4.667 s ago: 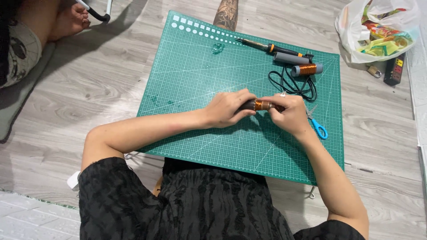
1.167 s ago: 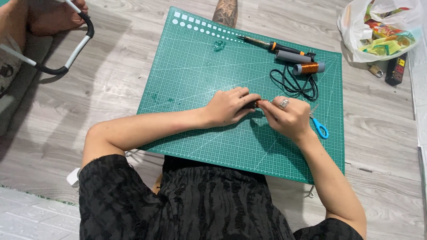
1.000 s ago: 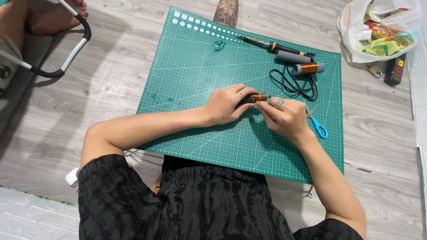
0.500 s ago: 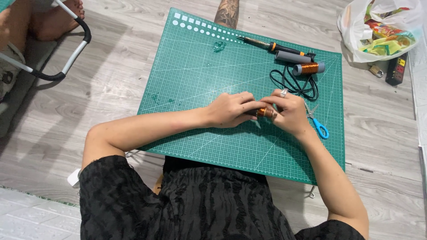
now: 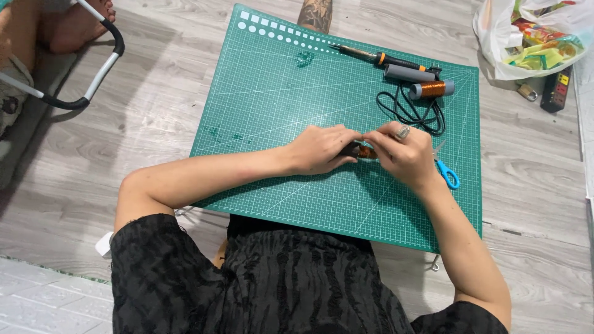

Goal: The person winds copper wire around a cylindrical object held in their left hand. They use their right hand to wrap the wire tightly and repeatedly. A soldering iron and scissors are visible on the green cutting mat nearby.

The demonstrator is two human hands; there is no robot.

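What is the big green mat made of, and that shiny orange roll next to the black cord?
The green mat looks like flexible rubbery plastic, matte, printed with white grid lines. The orange roll seems to be thin copper wire on a grey spool: it has a metallic coppery shine and fine winding lines.

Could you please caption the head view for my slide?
Both hands, left and right, pinch a small copper coil over a green mat.

Home floor used as hobby spot: grey wood-look floor (image 5: 154, 124), green cutting mat (image 5: 278, 93) w/ soldering iron (image 5: 396, 65), wire spool (image 5: 431, 89), plastic bag (image 5: 532, 37) nearby.
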